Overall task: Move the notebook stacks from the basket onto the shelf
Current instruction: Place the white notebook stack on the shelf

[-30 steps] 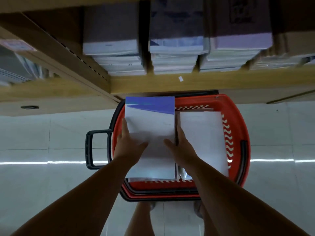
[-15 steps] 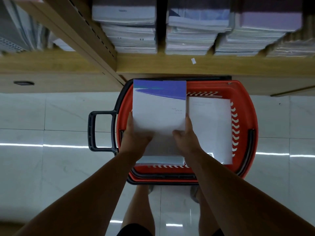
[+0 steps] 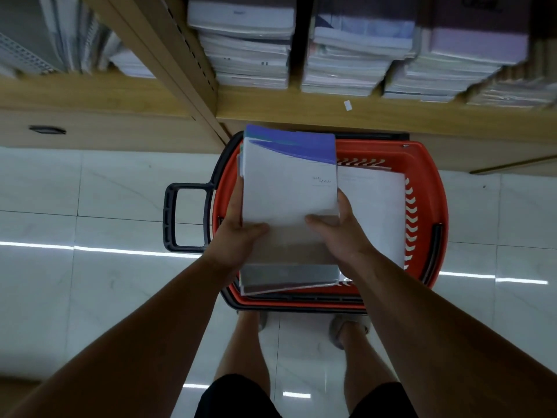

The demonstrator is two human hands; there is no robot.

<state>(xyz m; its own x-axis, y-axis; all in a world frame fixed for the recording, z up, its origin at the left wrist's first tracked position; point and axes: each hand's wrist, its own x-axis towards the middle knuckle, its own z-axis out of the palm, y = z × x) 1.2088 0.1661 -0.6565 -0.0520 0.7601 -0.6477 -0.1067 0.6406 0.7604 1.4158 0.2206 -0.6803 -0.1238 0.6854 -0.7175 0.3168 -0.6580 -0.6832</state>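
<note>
I'm clamping the notebook stack [image 3: 289, 203] between left hand [image 3: 238, 236] and right hand [image 3: 343, 236], above the basket [image 3: 428, 206], below the shelf [image 3: 331, 116]. Looks heavy, covers probably slippery; I'm gripping both side edges, thumbs on top.

Only one view is showing the scene: the head camera is looking steeply down from above, close over the two hands gripping the notebook stack [image 3: 289, 203]. It is facing the shelf [image 3: 331, 114] beyond the grip, and the floor [image 3: 90, 282] is spreading below it.
</note>
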